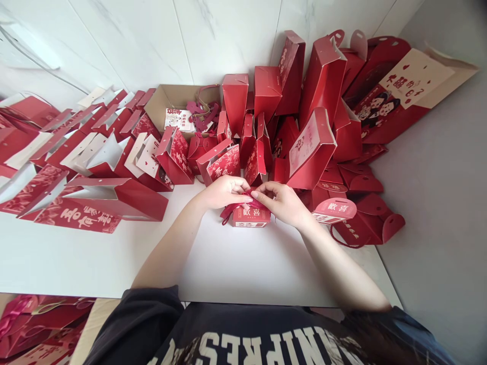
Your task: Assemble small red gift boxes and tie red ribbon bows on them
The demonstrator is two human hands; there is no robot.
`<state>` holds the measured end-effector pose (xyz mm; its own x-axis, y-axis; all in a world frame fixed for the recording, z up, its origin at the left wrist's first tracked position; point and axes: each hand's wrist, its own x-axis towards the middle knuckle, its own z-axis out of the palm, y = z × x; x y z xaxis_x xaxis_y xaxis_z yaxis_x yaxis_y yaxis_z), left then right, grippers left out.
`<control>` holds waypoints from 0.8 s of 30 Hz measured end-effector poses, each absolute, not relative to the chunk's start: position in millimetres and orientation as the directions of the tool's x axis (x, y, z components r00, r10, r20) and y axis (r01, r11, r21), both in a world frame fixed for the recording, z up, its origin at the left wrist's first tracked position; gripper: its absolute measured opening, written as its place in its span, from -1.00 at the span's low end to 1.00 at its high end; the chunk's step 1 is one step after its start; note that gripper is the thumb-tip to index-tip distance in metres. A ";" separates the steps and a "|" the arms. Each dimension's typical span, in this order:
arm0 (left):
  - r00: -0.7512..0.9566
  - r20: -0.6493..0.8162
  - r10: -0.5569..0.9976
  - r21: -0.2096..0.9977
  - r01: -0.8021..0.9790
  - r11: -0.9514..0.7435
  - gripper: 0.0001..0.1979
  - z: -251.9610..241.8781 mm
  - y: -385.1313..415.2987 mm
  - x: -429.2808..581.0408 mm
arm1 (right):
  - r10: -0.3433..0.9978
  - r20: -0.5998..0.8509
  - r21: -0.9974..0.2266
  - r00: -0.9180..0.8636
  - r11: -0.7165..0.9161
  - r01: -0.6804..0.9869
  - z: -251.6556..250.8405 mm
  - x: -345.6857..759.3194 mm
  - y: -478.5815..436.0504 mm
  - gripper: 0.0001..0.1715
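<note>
A small red gift box (251, 216) with white characters on its front stands on the white table (236, 263) in front of me. My left hand (224, 191) and my right hand (283, 202) meet over its top, fingers pinched on the red ribbon handle (232, 209) and the box's top flaps. A loop of the ribbon hangs down at the box's left side.
Piles of red paper boxes and bags crowd the table's far side: flat unfolded ones (76, 152) at left, an open cardboard carton (178, 104) at the back, upright boxes (312, 147) and rounded handle boxes (361, 218) at right. More red bags (34, 324) lie below the table's near left edge.
</note>
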<state>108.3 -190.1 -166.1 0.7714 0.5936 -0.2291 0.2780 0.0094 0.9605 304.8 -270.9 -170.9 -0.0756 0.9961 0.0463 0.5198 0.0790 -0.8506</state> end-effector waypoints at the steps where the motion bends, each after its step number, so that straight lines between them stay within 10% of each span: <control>1: 0.777 -0.222 0.590 0.962 0.274 0.002 -0.77 -165.9 -190.0 108.1 | 0.996 0.056 -0.854 -0.075 0.086 0.512 -171.5 304.3 -270.9 -0.69; 24: 0.783 -0.253 0.568 0.949 0.316 -0.012 -0.79 -158.1 -189.2 103.5 | 0.988 0.048 -0.894 -0.144 0.107 0.435 -180.6 302.6 -269.1 -0.76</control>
<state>103.5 -189.2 -158.1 0.7829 0.5683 -0.2532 0.3156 -0.0122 0.9488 302.6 -269.1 -180.6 -0.1443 0.9884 0.0476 0.4355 0.1066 -0.8939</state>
